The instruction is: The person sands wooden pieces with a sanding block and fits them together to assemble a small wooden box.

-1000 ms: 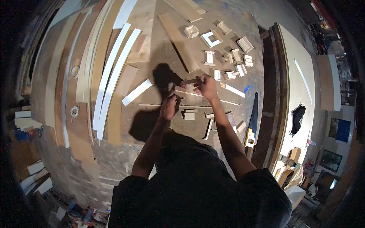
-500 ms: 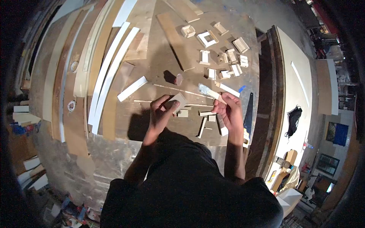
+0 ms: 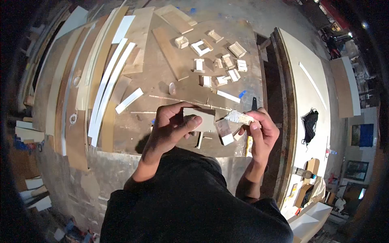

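Note:
My left hand point(image 3: 170, 125) is closed round a small flat rectangular wooden panel point(image 3: 206, 120), its thumb lying across the face. In my right hand point(image 3: 264, 131) I pinch a short flat stick point(image 3: 245, 119) whose other end is covered in a crusty whitish coating; its exact kind is unclear. That coated end points left toward the panel, with a small gap between them. Below the stick, a small block with a white end point(image 3: 226, 137) lies on the worktable point(image 3: 162, 95). Several little wooden assemblies point(image 3: 227, 61) are grouped at the far right of the tabletop.
Long wooden and white strips point(image 3: 111, 87) lie along the left side. A white offcut point(image 3: 129, 100) and thin sticks lie across the middle. A handsaw point(image 3: 254, 104) rests near the right edge. Beyond a gap stands a pale-topped bench point(image 3: 302, 85) with a black cloth item point(image 3: 310, 125).
Both hands appear larger and closer to the camera, and the view has shifted. The panel has turned its broad face up, and the stick has come down to the panel's level.

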Demonstrator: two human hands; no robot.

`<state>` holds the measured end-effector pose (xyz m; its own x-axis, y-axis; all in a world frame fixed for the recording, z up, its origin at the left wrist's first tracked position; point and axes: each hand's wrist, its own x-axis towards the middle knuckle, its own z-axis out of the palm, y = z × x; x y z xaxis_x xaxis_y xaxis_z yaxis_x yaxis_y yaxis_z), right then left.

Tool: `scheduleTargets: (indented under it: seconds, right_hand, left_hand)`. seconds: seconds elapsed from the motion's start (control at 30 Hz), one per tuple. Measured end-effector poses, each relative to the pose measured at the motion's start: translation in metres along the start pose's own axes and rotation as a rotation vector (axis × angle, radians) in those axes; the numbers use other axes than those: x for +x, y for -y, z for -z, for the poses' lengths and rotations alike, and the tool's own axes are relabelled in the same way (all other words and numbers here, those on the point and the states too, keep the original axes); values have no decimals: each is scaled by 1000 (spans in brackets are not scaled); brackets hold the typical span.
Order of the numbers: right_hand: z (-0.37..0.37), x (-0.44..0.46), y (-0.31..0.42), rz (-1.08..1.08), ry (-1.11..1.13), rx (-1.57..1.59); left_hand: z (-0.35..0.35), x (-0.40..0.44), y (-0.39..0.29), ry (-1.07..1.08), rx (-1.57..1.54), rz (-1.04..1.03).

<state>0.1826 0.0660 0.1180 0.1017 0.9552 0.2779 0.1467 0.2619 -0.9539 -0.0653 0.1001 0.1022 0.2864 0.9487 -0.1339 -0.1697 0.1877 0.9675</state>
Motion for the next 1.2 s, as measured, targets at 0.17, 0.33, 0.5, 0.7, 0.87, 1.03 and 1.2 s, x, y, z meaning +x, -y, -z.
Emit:
scheduleTargets:
  seconds: [0.17,0.33,0.5,0.7,0.87,1.03,1.2]
  right_hand:
    - [38,-14,8,151,4,-160]
    - [64,-29,11,336,-41,-241]
    - [85,-43,11,324,-113,-227]
    - [97,-50,11,345,-144,-221]
    - [103,-51,6,329,-207,-51]
    - [102,-57,1,231,-236,83]
    - [80,-60,-17,50,-278,245]
  left_hand:
    - [-43,-15,-5,100,-24,45]
    - [-71,-19,-9,190,85,-23]
    - [-91,-27,-14,261,58,-118]
    - [-101,-31,-16,241,16,-42]
    - [-104,-31,-16,235,42,-65]
    - [-101,-34,-12,219,108,-76]
    - [-84,-30,12,137,-18,-54]
